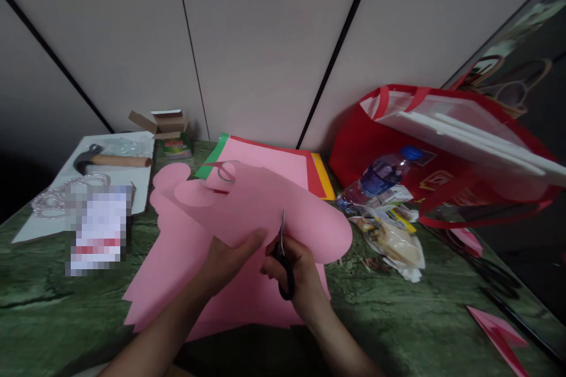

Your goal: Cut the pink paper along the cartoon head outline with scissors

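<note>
My left hand (227, 260) pinches the near edge of a large pink paper sheet (260, 200), holding it up off the table. My right hand (297, 268) grips black-handled scissors (283, 256), with the blades pointing up into the sheet's edge. The sheet has curved, rounded cut edges at its left and right. Under it lies another pink sheet (168, 271) flat on the green marble table (66, 318).
A stack of coloured paper (321, 177) lies behind. A red bag (398, 147) with white boards, a plastic bottle (380, 174) and wrappers (393, 235) sit to the right. At left are a hammer (110, 159), a white board, and small boxes (170, 126). A pink scrap (499, 330) lies near right.
</note>
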`<action>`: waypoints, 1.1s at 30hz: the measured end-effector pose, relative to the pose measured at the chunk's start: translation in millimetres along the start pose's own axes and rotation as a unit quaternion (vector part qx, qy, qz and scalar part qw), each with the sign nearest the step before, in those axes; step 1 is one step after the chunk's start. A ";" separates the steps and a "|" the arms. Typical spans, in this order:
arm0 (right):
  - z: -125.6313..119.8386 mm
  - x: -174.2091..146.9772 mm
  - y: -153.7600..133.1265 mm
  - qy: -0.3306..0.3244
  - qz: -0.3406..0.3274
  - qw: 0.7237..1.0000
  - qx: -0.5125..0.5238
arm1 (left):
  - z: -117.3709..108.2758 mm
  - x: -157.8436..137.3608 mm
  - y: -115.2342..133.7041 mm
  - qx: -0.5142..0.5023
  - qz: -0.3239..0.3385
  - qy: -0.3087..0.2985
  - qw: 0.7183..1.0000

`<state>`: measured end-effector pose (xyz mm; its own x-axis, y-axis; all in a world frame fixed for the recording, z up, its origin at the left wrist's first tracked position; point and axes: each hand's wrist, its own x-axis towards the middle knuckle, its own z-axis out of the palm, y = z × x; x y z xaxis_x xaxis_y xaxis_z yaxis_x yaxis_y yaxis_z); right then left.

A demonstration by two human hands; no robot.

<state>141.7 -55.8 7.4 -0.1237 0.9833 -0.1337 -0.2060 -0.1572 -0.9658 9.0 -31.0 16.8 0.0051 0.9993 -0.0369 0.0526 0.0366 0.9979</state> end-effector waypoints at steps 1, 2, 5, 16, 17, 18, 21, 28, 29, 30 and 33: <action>-0.2 0.1 0.6 0.000 -0.002 1.000 -0.001 | 0.1 0.2 0.3 -0.001 0.003 0.001 1.000; -0.4 0.2 1.4 0.000 -0.005 1.000 -0.001 | 0.1 0.4 0.6 0.000 0.006 0.001 1.000; -0.7 0.8 3.3 0.000 -0.007 1.000 0.008 | -0.2 0.6 1.6 0.010 0.002 -0.003 1.000; 4.1 -0.5 -6.0 0.016 0.005 1.000 -0.011 | -1.5 2.0 3.5 0.010 0.011 -0.023 1.000; 4.4 -0.5 -6.3 0.019 0.005 1.000 -0.010 | -1.7 2.2 3.6 0.009 0.017 -0.018 1.000; 4.7 -0.5 -6.2 0.022 0.005 1.000 -0.008 | -1.9 2.4 3.6 0.008 0.024 -0.010 1.000; 4.4 -0.4 -5.2 0.025 0.007 1.000 -0.004 | -2.5 3.5 3.0 0.013 0.045 0.007 0.999; 2.0 -2.2 -2.7 0.014 0.004 1.000 -0.008 | -3.3 5.0 0.8 0.015 0.058 0.010 0.998; 2.0 -2.6 -2.7 0.016 0.003 1.000 -0.009 | -3.4 4.8 0.9 0.016 0.056 0.011 0.998; 2.0 -2.9 -2.8 0.017 0.003 1.000 -0.010 | -3.5 4.7 1.2 0.019 0.054 0.011 0.998; 2.3 -3.2 -3.0 0.018 0.001 1.000 -0.012 | -3.8 4.4 2.1 0.026 0.051 0.019 0.998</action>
<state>140.5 -58.7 11.2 -0.0893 0.9857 -0.1432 -0.1827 -0.1575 -0.9705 5.3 -26.5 18.9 -0.0249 0.9974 0.0671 0.1048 -0.0642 0.9924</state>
